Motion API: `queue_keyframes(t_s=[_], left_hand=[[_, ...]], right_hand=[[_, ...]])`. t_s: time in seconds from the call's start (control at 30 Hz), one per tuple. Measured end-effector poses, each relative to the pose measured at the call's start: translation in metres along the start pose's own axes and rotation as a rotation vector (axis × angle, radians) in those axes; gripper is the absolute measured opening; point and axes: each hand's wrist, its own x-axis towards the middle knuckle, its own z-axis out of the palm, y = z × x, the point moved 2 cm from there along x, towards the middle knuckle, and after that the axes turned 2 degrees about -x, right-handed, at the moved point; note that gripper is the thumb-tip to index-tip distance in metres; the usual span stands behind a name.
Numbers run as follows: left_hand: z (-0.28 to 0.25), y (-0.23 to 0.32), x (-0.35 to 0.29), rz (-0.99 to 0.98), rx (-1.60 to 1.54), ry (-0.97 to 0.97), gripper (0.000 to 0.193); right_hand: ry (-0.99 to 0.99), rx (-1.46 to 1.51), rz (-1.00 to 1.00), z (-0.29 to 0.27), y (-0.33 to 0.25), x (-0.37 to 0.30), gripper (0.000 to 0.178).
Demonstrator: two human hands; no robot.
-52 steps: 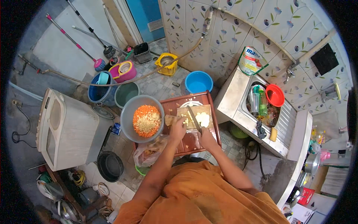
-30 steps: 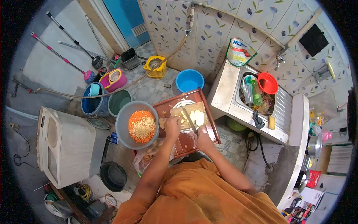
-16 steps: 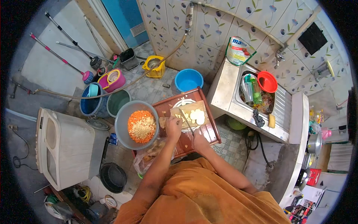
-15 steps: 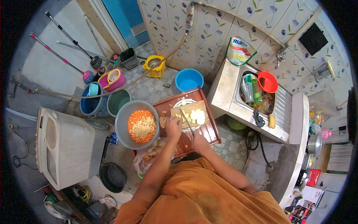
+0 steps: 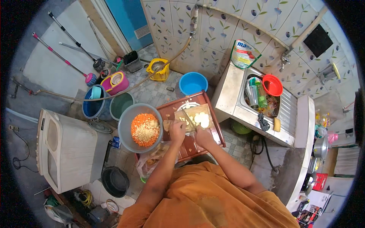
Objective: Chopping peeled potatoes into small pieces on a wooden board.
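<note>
My right hand (image 5: 204,138) is closed round the handle of a knife (image 5: 188,118), its blade slanting away to the left across a wooden cutting board (image 5: 204,108). Close to the blade's left side is my left hand (image 5: 177,132), fingers curled in at the board's near left part; what they hold is hidden. Pale round slices (image 5: 203,120) lie to the right of the blade, with small cut pieces about it. The board rests over a white plate on a reddish-brown tray table (image 5: 167,110). To the left stands a grey bowl (image 5: 124,129) holding diced orange and pale pieces (image 5: 145,130).
A clear plastic bag (image 5: 146,163) lies by my left forearm. Beyond the table is a blue basin (image 5: 193,83). On the right, a sink (image 5: 249,74) holds bottles and a red bowl (image 5: 272,85). Buckets (image 5: 121,105) and a washing machine (image 5: 72,148) stand at left; a hose (image 5: 152,70) crosses behind.
My right hand and the knife have moved slightly away from me across the board. My left hand has stayed nearly in place, and the bowl looks the same.
</note>
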Motion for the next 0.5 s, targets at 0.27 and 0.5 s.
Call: queue_keyframes(t_s=[0.27, 0.5], left_hand=[[-0.002, 0.006, -0.005, -0.068, -0.039, 0.026, 0.007], [0.000, 0.004, 0.000, -0.033, -0.079, 0.040, 0.007]], right_hand=[[-0.062, 0.022, 0.099, 0.002, -0.008, -0.032, 0.028], [0.007, 0.046, 0.109, 0.028, 0.004, -0.034, 0.020]])
